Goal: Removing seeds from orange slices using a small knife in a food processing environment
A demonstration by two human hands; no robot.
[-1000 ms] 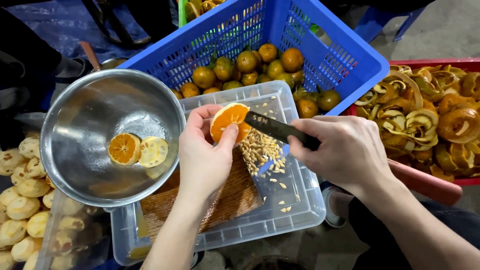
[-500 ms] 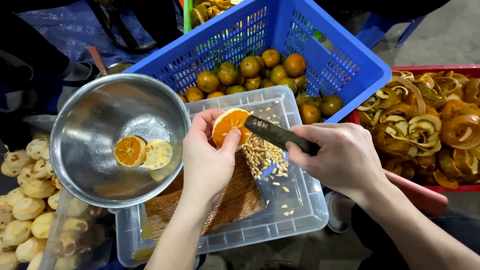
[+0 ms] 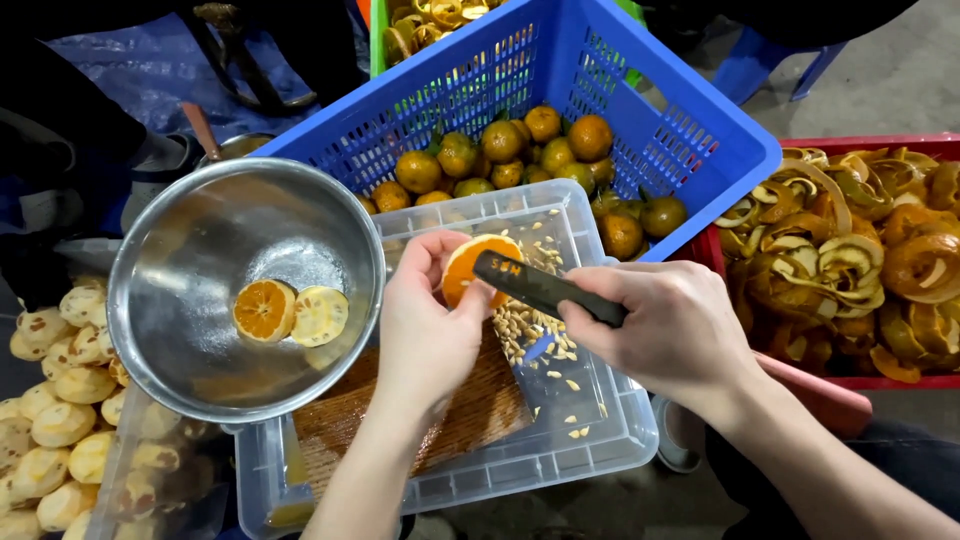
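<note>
My left hand (image 3: 430, 325) holds a halved peeled orange (image 3: 470, 262), cut face up, over a clear plastic tub (image 3: 590, 440). My right hand (image 3: 670, 330) grips a black-handled knife (image 3: 545, 288), its tip against the cut face. Pale seeds (image 3: 520, 330) lie piled in the tub under the fruit, beside a brown board (image 3: 450, 420). Left of my hands a steel bowl (image 3: 190, 250) holds two orange halves (image 3: 290, 313).
A blue slatted crate (image 3: 640, 90) of whole green-orange fruit stands behind the tub. A red crate (image 3: 850, 380) at right is heaped with peels. Several peeled whole fruits (image 3: 50, 410) lie at lower left. A dark-clothed person sits at upper left.
The view has shifted slightly. The knife tip has worked across the cut face of the half, and both hands have stayed over the tub.
</note>
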